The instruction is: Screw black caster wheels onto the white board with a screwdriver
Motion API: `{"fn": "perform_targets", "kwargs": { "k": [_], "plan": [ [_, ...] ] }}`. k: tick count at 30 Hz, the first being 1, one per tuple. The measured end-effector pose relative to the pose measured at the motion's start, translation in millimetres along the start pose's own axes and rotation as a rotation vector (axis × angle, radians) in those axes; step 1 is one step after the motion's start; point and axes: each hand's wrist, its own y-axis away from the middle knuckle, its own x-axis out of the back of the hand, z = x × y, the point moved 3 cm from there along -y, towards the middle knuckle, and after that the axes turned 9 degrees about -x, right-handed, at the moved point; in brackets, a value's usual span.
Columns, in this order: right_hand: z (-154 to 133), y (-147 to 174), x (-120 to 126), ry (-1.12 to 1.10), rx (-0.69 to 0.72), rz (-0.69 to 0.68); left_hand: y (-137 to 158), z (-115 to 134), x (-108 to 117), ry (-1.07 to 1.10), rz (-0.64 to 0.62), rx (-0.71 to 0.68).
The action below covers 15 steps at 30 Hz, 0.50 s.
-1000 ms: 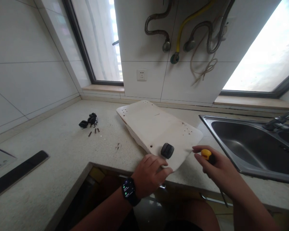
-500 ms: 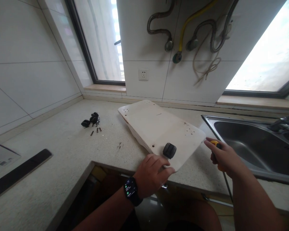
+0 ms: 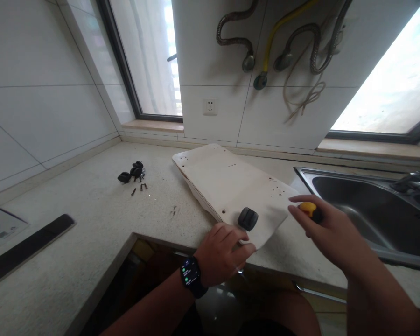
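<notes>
A white board (image 3: pixel 224 175) with small drilled holes lies tilted on the countertop. My left hand (image 3: pixel 221 252) grips its near edge, the fingers on top and a smartwatch at the wrist. Just beyond those fingers a black caster wheel (image 3: pixel 248 219) stands on the board. My right hand (image 3: pixel 324 224) is off the board's right corner, with a yellow-and-black screwdriver (image 3: pixel 308 208) held in the palm. Its thumb and index finger stick out towards the board, a little apart. Only the handle of the screwdriver shows; the shaft is hidden.
Several black casters (image 3: pixel 131 172) and loose screws (image 3: pixel 141 187) lie on the countertop (image 3: pixel 101 205) at left. A long black bar (image 3: pixel 31 247) rests beside a white box (image 3: pixel 2 226). A steel sink (image 3: pixel 353 200) borders the right side. Hoses (image 3: pixel 269 42) hang on the tiled wall.
My right hand has shifted left and turned, its thumb and index finger now reaching over the board's right corner. The left hand, board and caster look nearly the same.
</notes>
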Motion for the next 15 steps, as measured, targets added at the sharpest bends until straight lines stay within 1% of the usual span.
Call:
{"fn": "perform_targets", "kwargs": {
  "k": [3,6,10,12,15],
  "plan": [
    [-39.4,15.5,-19.2,0.072,0.132,-0.158,-1.6,-0.2,-0.7,-0.003,-0.042,0.016],
    [-63.5,23.2,-38.7,0.092,0.203,-0.210,-2.9,-0.5,-1.3,-0.024,-0.083,0.014],
    [-71.6,21.9,-50.8,0.119,0.248,-0.213,-2.1,-0.7,-1.3,-0.047,-0.126,-0.010],
    [-71.0,19.8,-50.6,0.151,0.244,-0.204,-0.7,-0.9,-1.2,-0.048,-0.146,-0.011],
    [-71.0,18.9,-46.9,0.186,0.256,-0.227,1.5,-1.0,-1.1,-0.044,-0.172,-0.014]
  ]
}}
